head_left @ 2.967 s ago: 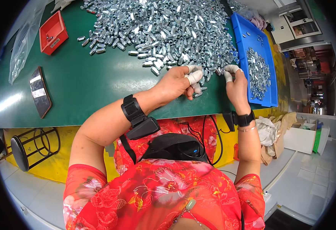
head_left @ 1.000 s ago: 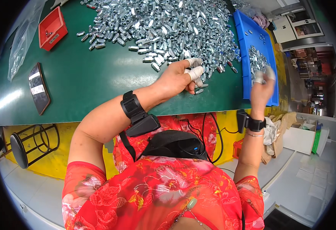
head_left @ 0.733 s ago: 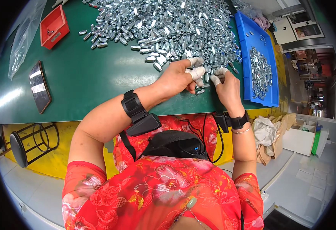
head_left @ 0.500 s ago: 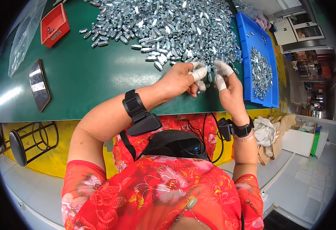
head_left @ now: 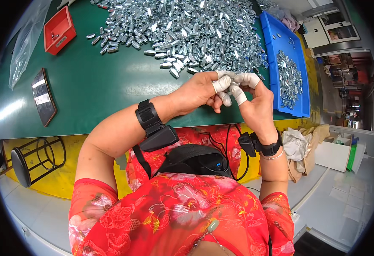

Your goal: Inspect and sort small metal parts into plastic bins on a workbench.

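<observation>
My left hand [head_left: 199, 91] and my right hand [head_left: 255, 106] meet above the near edge of the green table [head_left: 101, 89], fingertips in white finger cots pinched together. A small metal part seems held between them, mostly hidden by the fingers. Just beyond the hands spreads a large pile of silver metal hex parts [head_left: 187, 30]. To the right lies a blue tray [head_left: 272, 38] holding a smaller heap of the same parts [head_left: 289, 79]. Both wrists carry black bands.
A red box [head_left: 59, 30] stands at the table's far left, beside a clear plastic bag [head_left: 22, 51]. A dark phone [head_left: 44, 96] lies at the left. A round stool [head_left: 29, 160] stands below the table; a white carton [head_left: 336, 149] sits on the floor at right.
My right hand went to the blue tray, came back to the pile's edge, and now joins my left hand. Both hands have lifted slightly toward me.
</observation>
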The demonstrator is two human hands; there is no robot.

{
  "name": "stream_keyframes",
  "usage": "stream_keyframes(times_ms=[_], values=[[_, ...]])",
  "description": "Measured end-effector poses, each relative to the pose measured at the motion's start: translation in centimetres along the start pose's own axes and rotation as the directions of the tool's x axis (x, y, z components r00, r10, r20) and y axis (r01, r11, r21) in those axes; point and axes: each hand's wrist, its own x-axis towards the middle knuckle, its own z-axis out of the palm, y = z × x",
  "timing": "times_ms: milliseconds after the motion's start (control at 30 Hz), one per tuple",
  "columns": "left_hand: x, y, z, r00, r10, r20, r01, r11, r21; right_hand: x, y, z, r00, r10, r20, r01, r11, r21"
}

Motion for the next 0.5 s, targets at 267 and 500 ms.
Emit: stream_keyframes(times_ms=[267,500], values=[[-0.1,0.2,0.7,0.998,0.051,-0.047,-0.049,0.998,0.028,0.5,-0.3,-1.1,0.986,0.136,0.1,-0.134,0.991,-0.021],[0.1,0.2,0.2,0.99,0.128,-0.058,-0.119,0.983,0.139,0.6,0.8,-0.4,0.977,0.16,0.139,-0.162,0.987,0.009]])
